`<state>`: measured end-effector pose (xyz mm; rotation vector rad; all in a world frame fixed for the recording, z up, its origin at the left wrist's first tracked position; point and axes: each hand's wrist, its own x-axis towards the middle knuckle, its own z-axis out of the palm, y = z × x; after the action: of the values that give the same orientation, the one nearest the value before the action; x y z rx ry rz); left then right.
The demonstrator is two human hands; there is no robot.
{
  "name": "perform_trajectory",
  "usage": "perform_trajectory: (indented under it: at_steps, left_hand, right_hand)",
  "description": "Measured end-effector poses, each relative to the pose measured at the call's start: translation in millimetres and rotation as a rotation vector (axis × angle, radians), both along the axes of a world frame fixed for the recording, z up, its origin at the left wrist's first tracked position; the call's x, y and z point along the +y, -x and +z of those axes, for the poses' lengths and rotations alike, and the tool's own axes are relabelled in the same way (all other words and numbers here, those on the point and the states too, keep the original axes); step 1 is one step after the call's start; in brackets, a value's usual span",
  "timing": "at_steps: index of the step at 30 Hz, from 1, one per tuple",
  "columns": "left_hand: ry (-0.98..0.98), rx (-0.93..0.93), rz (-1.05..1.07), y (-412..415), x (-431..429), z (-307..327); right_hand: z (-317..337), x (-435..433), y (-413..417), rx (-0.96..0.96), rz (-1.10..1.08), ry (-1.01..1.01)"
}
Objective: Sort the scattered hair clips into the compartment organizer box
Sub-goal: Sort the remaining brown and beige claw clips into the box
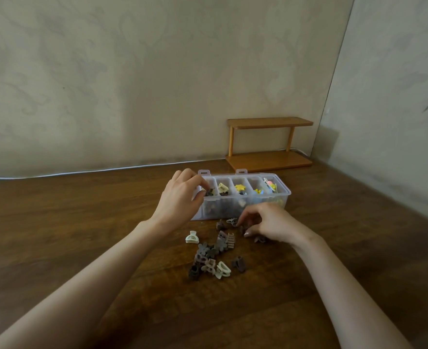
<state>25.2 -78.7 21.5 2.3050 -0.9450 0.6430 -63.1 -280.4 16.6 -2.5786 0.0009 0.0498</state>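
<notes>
A clear plastic organizer box (284,195) with several compartments stands on the wooden table, holding brown, cream, yellow and coloured clips. My left hand (180,197) hovers over its leftmost compartment, fingertips pinched on a small dark brown clip (209,192). My right hand (268,222) rests on the table just in front of the box, its fingers closed around a dark clip (243,226) at the top of the pile. The scattered pile of brown, grey and beige clips (212,253) lies nearer me, with a cream claw clip (191,237) at its left.
A small two-tier wooden shelf (269,144) stands behind the box against the wall. A white cable (94,170) runs along the table's back edge. Walls meet in a corner on the right.
</notes>
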Motion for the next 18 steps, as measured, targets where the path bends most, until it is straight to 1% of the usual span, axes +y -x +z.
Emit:
perform_trajectory:
  at_steps: [5,8,13,18]
  left_hand:
    - [0.03,-0.06,-0.078,10.0,3.1,-7.6]
    - [0.003,-0.026,-0.133,14.5,5.6,-10.7]
    - [-0.103,0.129,-0.247,17.2,8.5,-6.2]
    - [-0.338,0.403,-0.366,23.1,8.5,3.5]
  right_hand:
    - [1.7,-1.7,1.2,0.011,0.028,-0.072]
    - [1.2,-2.3,0.4,-0.003,0.027,-0.09]
    - [-2.1,-1.7,-2.4,-0.033,0.028,-0.11]
    - [-2.9,-1.1,-2.9,-0.046,0.038,-0.101]
